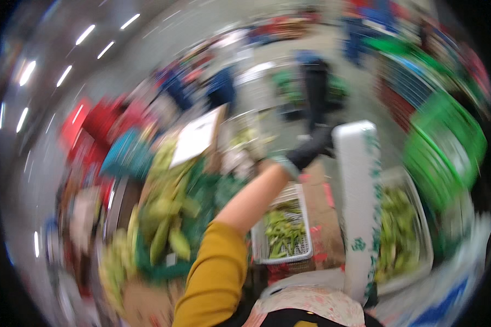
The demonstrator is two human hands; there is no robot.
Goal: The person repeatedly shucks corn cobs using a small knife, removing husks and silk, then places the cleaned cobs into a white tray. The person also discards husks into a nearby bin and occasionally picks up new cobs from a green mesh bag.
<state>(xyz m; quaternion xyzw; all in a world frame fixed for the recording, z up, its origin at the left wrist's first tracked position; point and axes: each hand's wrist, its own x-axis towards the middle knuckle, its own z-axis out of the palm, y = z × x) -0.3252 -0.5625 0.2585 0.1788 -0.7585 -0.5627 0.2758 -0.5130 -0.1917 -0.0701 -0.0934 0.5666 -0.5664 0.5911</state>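
Observation:
My left hand [317, 145], in a dark glove with a pale cuff, reaches forward from a mustard sleeve. It is at the far end of a long white foam box [358, 204] with green printing, its blurred fingers against the box's edge and apparently gripping it. The near end of the box lies close to my body. My right hand is out of view. Below my left forearm sits a white plastic basket [307, 241] of green pods or peppers [284, 233]. Right of the box is a pale tub [427, 253] with longer green vegetables [397, 233].
Yellow-green vegetables [163, 212] are heaped at left on green netting, near a white board [196, 137]. A flattened cardboard piece [325, 216] lies beside the basket. Green crates [446, 147] stand at right. A person in dark trousers [315, 90] is ahead.

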